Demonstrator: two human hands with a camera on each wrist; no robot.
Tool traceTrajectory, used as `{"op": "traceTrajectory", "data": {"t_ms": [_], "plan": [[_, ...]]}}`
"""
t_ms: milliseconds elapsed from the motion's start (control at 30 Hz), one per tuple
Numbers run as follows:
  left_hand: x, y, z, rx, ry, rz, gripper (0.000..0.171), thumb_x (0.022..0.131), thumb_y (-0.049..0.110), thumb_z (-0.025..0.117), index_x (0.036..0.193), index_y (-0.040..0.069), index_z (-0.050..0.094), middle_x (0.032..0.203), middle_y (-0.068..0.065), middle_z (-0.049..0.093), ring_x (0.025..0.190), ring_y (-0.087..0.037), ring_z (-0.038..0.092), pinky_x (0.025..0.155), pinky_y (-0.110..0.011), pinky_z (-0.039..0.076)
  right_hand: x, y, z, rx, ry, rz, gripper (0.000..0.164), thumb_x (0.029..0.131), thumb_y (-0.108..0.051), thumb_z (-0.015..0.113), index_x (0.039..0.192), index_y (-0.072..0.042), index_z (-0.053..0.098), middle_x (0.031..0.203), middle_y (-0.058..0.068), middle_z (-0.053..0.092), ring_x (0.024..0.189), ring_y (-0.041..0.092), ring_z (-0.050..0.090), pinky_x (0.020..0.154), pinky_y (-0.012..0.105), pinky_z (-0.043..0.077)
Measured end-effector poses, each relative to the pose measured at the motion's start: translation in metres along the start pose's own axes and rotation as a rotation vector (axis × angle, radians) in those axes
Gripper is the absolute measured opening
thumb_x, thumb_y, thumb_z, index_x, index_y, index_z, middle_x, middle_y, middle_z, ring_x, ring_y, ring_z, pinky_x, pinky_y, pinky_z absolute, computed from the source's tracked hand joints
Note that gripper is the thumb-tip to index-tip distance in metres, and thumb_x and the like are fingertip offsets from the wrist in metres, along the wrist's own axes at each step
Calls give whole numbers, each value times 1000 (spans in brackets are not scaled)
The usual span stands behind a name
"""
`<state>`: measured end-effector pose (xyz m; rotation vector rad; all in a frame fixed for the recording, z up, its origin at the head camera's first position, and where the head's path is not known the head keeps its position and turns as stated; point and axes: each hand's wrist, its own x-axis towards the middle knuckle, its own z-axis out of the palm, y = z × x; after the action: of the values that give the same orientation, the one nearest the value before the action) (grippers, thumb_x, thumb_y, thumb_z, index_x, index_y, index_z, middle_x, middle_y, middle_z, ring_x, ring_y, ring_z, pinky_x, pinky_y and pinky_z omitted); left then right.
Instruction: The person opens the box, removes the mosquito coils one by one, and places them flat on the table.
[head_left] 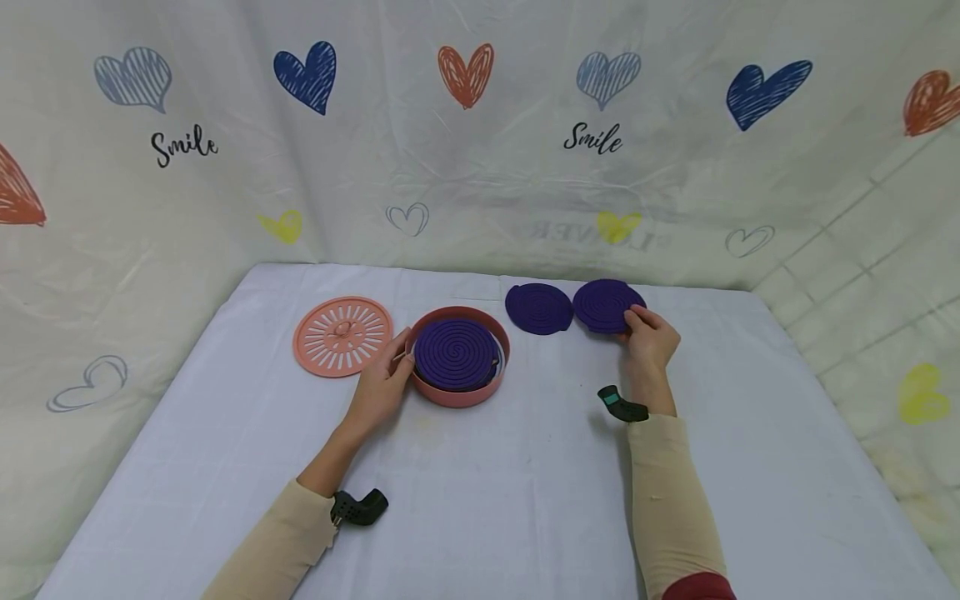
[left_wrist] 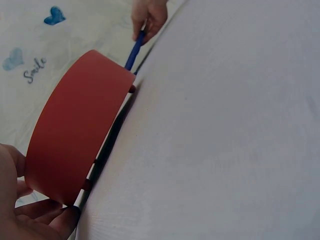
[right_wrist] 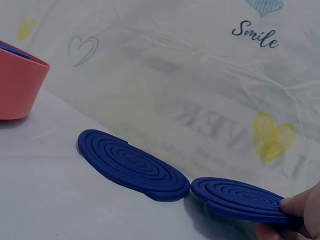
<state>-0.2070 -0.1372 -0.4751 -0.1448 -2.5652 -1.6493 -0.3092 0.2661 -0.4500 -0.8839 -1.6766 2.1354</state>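
A round salmon-red mosquito coil holder (head_left: 457, 400) stands on the table, with a purple-blue mosquito coil (head_left: 455, 354) lying inside it. My left hand (head_left: 384, 385) grips its left wall, thumb and fingers around the side, as the left wrist view also shows. At the back right, my right hand (head_left: 651, 340) pinches the right edge of another coil (right_wrist: 240, 197) between thumb and fingers. That coil is tilted up, its left edge meeting a third coil (right_wrist: 132, 162) that lies flat on the cloth.
Left of the holder lies a round slotted lid (head_left: 342, 337) in salmon pink, with a small raised piece at its centre. A white cloth (head_left: 480, 500) covers the table. Behind rises a pale curtain (head_left: 510, 167) printed with hearts.
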Motion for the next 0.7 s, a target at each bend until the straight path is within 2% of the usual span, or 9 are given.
{"op": "traceTrajectory", "data": {"t_ms": [267, 700], "plan": [[0, -1, 0, 6, 3, 7, 53, 105, 27, 49, 155, 13, 40, 157, -7, 44, 140, -25, 50, 115, -42, 43, 4, 3, 0, -7, 26, -3, 27, 90, -4, 72, 117, -5, 73, 95, -4, 62, 66, 8, 60, 51, 19, 54], [0, 0, 0, 8, 4, 6, 53, 105, 27, 49, 155, 13, 40, 157, -7, 45, 139, -26, 51, 115, -42, 43, 6, 3, -3, -13, -16, 47, 34, 93, -4, 68, 127, -4, 69, 102, -4, 61, 74, 8, 63, 56, 19, 57]]}}
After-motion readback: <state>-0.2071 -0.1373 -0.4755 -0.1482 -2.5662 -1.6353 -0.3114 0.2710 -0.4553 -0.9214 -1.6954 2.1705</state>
